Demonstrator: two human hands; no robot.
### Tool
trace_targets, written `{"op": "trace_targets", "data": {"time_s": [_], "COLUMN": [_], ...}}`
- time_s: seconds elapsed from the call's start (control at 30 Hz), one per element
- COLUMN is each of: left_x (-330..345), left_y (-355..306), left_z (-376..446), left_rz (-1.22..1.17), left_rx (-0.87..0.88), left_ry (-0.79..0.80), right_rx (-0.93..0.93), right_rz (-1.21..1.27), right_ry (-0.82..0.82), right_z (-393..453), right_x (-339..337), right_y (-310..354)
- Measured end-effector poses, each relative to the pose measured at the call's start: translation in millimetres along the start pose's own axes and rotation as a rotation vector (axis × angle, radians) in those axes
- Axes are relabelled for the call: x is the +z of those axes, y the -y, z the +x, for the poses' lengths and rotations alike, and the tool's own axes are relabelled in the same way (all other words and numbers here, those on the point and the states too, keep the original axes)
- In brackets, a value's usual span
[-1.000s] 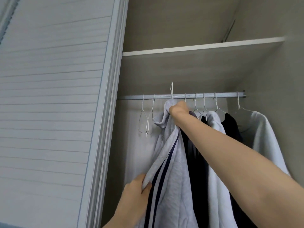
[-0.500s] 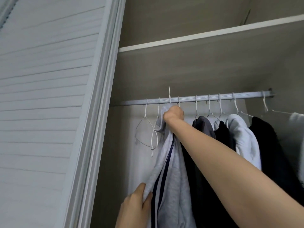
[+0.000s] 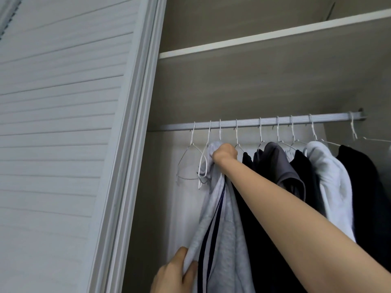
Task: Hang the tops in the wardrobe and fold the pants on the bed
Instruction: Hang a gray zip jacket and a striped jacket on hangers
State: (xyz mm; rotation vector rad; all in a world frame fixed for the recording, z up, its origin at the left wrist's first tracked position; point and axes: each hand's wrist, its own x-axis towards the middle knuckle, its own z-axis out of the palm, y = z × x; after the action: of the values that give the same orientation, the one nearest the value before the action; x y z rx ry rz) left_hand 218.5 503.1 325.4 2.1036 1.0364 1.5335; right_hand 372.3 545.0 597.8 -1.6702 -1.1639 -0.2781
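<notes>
- The left hand is sitting nearest the camera at the bottom edge, with its thumb and fingers pinching a lower fold of the light grey top, the cloth bunching between them.
- The grey top, with two dark stripes running down it, is hanging inside the wardrobe, stretching from the left hand up to the right hand just under the rail.
- The right arm is reaching up and away across the picture, passing in front of the dark clothes.
- The right hand is curling into a fist round the top's upper end, gripping the gathered cloth at the neck; the fingertips are hiding behind the fabric, so how they lie I cannot tell.
- A white wire hook is rising from above that fist to the rail and appears to be sitting over it.
- Just to the left of the top, two bare wire hangers are hanging from the rail.
- To the right, a dark grey garment, a white garment and black garments are hanging close together on more wire hangers.
- Above the rail a shelf is spanning the wardrobe.
- At the left, the slatted white door is standing beside the opening.
</notes>
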Motion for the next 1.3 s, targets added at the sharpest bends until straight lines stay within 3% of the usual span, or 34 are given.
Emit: {"op": "trace_targets", "data": {"time_s": [0.1,0.4,0.57,0.73,1.0,1.17,1.3], "left_x": [-1,-17,-22,-30,-50,-77,-99], "left_y": [7,-1,12,26,24,2,-25], "left_z": [-4,-42,-83,-127,-190,-250,-315], "left_rz": [0.032,0.223,0.337,0.199,0.259,0.189,0.286], "left_rx": [0.021,0.007,0.074,-0.056,-0.135,-0.252,-0.329], "left_ry": [-0.01,0.17,0.143,0.145,0.153,0.094,0.05], "right_rx": [0.004,-0.515,-0.596,-0.719,-0.828,-0.832,-0.863], "right_rz": [-0.073,-0.516,-0.505,-0.497,-0.565,-0.373,-0.151], "right_ry": [0.006,-0.099,0.085,0.256,0.342,0.399,0.514], "right_z": [-21,-135,-184,-237,-316,-388,-459], "right_x": [-1,1,-10,-24,-54,-63,-64], "right_y": [-3,-40,-58,-82,-118,-140,-160]}}
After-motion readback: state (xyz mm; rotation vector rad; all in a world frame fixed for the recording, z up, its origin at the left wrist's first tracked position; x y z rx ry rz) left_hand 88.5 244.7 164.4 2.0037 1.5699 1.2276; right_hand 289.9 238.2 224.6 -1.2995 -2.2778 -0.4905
